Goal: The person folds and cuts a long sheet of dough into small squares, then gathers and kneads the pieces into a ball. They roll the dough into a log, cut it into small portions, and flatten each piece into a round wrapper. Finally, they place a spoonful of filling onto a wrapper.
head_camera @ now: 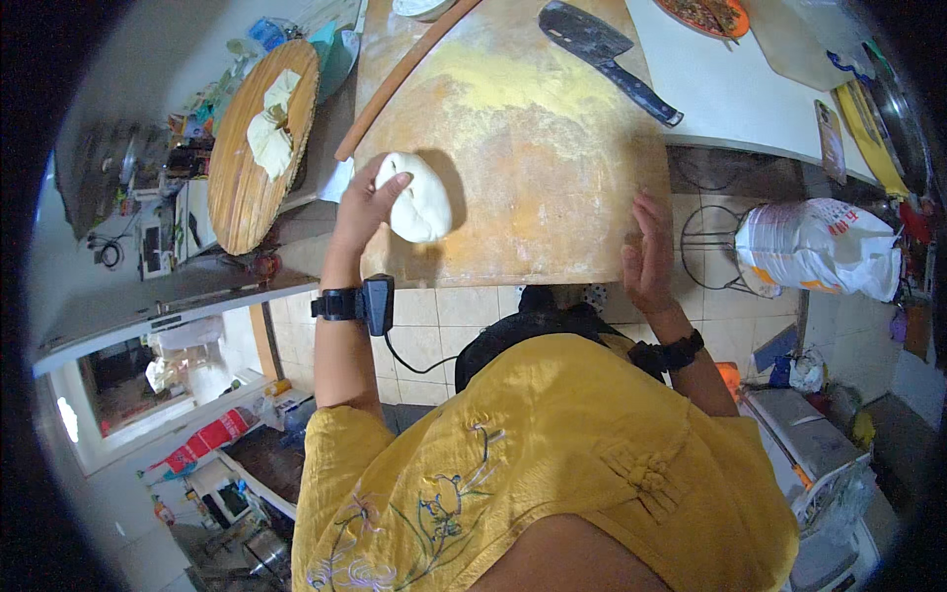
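Note:
My left hand grips a smooth lump of white dough, with the thumb pressed on top. The dough is at the left side of a floured wooden board; whether it touches the surface I cannot tell. At the board's right edge is my right hand, fingers and thumb apart and holding nothing. A long wooden rolling pin lies slantwise along the left edge. Yellow flour is spread over the far half. Towards the far right rests a black-handled cleaver, its handle reaching past the board's edge.
To the left, a round wooden board carries flat, folded dough pieces. A white bowl stands at the far edge. An orange plate of food sits on the white counter. A printed plastic sack is at right.

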Action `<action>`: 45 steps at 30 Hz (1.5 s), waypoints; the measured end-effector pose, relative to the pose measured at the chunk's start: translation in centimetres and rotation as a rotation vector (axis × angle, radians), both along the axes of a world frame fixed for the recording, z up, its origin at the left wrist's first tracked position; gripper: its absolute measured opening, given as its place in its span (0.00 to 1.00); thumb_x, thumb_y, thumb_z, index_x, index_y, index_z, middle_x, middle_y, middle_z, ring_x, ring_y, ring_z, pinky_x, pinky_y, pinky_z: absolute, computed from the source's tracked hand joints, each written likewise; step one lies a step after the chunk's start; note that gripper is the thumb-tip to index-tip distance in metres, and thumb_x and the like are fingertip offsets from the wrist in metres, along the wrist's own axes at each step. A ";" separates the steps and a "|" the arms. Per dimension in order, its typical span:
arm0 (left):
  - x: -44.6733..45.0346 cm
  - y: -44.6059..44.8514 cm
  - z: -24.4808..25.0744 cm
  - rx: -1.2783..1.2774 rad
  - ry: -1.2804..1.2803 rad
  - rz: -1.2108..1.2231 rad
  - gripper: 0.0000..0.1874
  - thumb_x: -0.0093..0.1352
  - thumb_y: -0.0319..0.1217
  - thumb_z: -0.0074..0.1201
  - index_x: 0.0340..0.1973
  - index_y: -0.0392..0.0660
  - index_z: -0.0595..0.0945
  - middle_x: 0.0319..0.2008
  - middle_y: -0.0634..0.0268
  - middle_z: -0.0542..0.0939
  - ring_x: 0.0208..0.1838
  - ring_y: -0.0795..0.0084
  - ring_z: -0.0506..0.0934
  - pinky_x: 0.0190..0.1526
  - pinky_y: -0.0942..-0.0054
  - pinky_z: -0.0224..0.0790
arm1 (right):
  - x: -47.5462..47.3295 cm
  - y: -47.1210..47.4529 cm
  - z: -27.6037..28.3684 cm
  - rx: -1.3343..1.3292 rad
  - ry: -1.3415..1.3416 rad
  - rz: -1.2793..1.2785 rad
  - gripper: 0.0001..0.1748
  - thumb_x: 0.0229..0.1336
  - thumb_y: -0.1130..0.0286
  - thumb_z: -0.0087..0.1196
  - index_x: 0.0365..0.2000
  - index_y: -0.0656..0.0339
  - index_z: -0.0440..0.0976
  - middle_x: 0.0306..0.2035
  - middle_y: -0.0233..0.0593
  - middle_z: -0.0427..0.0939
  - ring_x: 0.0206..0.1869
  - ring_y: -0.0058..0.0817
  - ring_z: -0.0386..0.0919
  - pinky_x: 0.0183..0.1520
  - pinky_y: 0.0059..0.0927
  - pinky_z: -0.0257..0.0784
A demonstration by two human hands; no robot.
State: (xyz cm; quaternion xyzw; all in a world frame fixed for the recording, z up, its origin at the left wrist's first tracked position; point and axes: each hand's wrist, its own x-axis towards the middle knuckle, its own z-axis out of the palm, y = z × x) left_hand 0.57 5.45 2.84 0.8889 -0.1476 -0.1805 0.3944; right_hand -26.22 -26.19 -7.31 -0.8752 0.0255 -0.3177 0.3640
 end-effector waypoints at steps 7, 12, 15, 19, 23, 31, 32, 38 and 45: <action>-3.0 -3.7 -2.9 -0.136 -0.338 0.247 0.17 0.71 0.36 0.50 0.49 0.39 0.81 0.41 0.50 0.79 0.48 0.58 0.77 0.54 0.65 0.69 | 0.1 -0.2 0.1 -0.009 0.023 0.015 0.27 0.65 0.64 0.45 0.61 0.66 0.62 0.62 0.55 0.65 0.67 0.53 0.61 0.71 0.55 0.51; -3.8 -5.7 -5.2 0.354 -0.835 0.094 0.13 0.72 0.38 0.49 0.41 0.42 0.80 0.37 0.50 0.80 0.41 0.49 0.77 0.44 0.54 0.70 | 0.2 -0.1 0.2 0.048 0.068 -0.013 0.27 0.66 0.60 0.45 0.59 0.68 0.63 0.62 0.55 0.66 0.67 0.53 0.61 0.71 0.55 0.52; -0.6 -4.2 -6.4 0.379 -0.805 0.136 0.13 0.74 0.40 0.48 0.36 0.45 0.79 0.33 0.54 0.80 0.36 0.48 0.78 0.36 0.54 0.71 | 0.2 -0.1 0.2 0.040 0.073 -0.005 0.26 0.66 0.60 0.44 0.58 0.68 0.64 0.62 0.55 0.66 0.67 0.54 0.62 0.71 0.56 0.51; 1.7 -3.8 -6.4 0.402 -0.668 0.163 0.17 0.73 0.44 0.48 0.35 0.42 0.79 0.30 0.52 0.81 0.33 0.47 0.79 0.36 0.55 0.72 | 0.1 -0.4 0.2 0.069 0.058 0.018 0.24 0.66 0.61 0.43 0.57 0.67 0.65 0.61 0.55 0.67 0.66 0.55 0.63 0.71 0.57 0.50; -1.1 -4.0 -2.2 0.103 -0.352 0.166 0.21 0.73 0.47 0.48 0.33 0.40 0.79 0.28 0.51 0.81 0.30 0.47 0.78 0.34 0.57 0.71 | -0.1 -0.6 0.4 0.066 0.058 0.039 0.24 0.67 0.61 0.43 0.57 0.67 0.65 0.60 0.55 0.68 0.66 0.54 0.64 0.70 0.56 0.51; -10.3 -5.5 -3.5 0.476 -1.052 0.040 0.19 0.69 0.45 0.44 0.40 0.44 0.80 0.39 0.56 0.80 0.41 0.53 0.76 0.42 0.56 0.67 | 0.0 -0.6 0.4 0.105 0.065 0.081 0.26 0.65 0.62 0.44 0.58 0.67 0.65 0.61 0.55 0.68 0.66 0.54 0.63 0.71 0.55 0.50; -9.9 -5.5 -4.3 0.464 -1.136 0.027 0.19 0.69 0.45 0.44 0.41 0.45 0.80 0.40 0.57 0.80 0.42 0.54 0.76 0.42 0.56 0.67 | 0.0 -0.6 0.3 0.091 0.077 0.070 0.26 0.66 0.61 0.44 0.58 0.67 0.65 0.61 0.55 0.68 0.66 0.54 0.63 0.71 0.55 0.51; -1.6 -3.7 -5.9 0.462 -0.857 -0.063 0.15 0.70 0.41 0.44 0.39 0.46 0.81 0.38 0.59 0.81 0.40 0.55 0.77 0.41 0.58 0.68 | 0.0 -0.5 0.0 0.090 0.090 0.017 0.29 0.68 0.54 0.40 0.58 0.66 0.65 0.60 0.54 0.69 0.65 0.54 0.65 0.70 0.57 0.52; 5.6 -2.6 -7.0 0.404 -0.674 0.087 0.19 0.75 0.40 0.40 0.32 0.39 0.80 0.34 0.49 0.80 0.39 0.46 0.77 0.43 0.53 0.70 | 0.3 -0.1 0.3 0.099 0.098 -0.007 0.35 0.70 0.41 0.35 0.58 0.63 0.65 0.59 0.54 0.70 0.64 0.53 0.66 0.68 0.57 0.56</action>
